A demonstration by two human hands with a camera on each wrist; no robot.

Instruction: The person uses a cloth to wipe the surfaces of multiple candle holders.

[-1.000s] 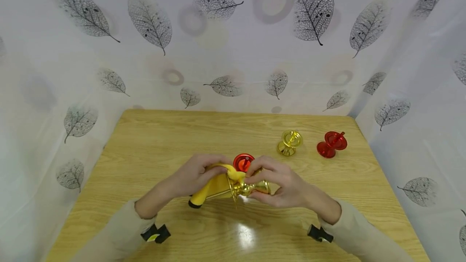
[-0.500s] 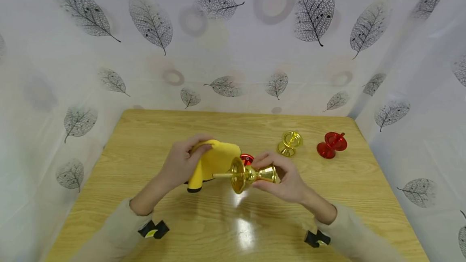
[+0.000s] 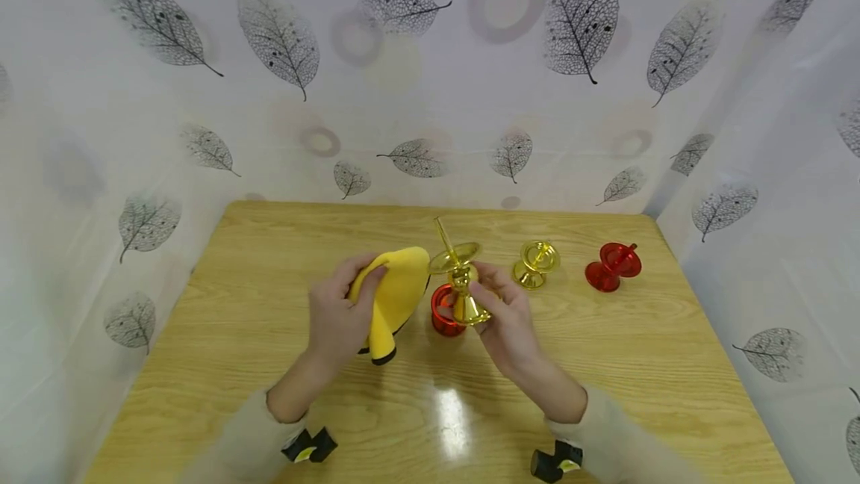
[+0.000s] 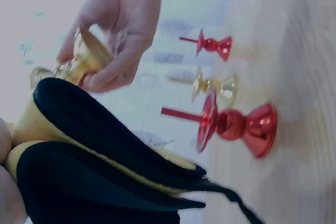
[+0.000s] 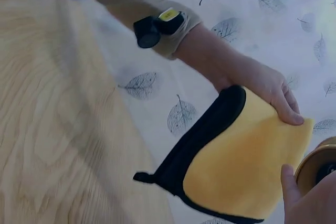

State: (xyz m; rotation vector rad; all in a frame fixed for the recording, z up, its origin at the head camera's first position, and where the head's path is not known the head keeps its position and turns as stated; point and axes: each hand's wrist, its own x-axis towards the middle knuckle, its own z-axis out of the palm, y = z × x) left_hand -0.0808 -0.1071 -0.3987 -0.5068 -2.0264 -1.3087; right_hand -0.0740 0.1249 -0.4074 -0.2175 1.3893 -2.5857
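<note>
My left hand [image 3: 341, 320] pinches a folded yellow cloth [image 3: 401, 286] with black edging, which hangs down from the fingers. In the right wrist view the cloth [image 5: 247, 156] spreads out, a black loop at its corner. My right hand [image 3: 508, 320] grips a shiny gold candle holder [image 3: 468, 310] by its flared base, its spike pointing up and slightly left. The cloth is beside the holder's dish; whether they touch I cannot tell. Behind the held one, a red candle holder [image 3: 445, 323] stands on the table, partly hidden. The left wrist view shows this red holder [image 4: 260, 129] whole.
A second gold candle holder [image 3: 534, 267] and another red candle holder [image 3: 611, 267] stand at the back right of the wooden table [image 3: 289, 245]. A white leaf-patterned curtain [image 3: 430, 95] encloses the table's back and sides.
The right hand has drawn the gold candle holder away from the cloth and turned it from lying sideways to nearly upright, raising it. The left hand keeps the cloth, now slightly further back.
</note>
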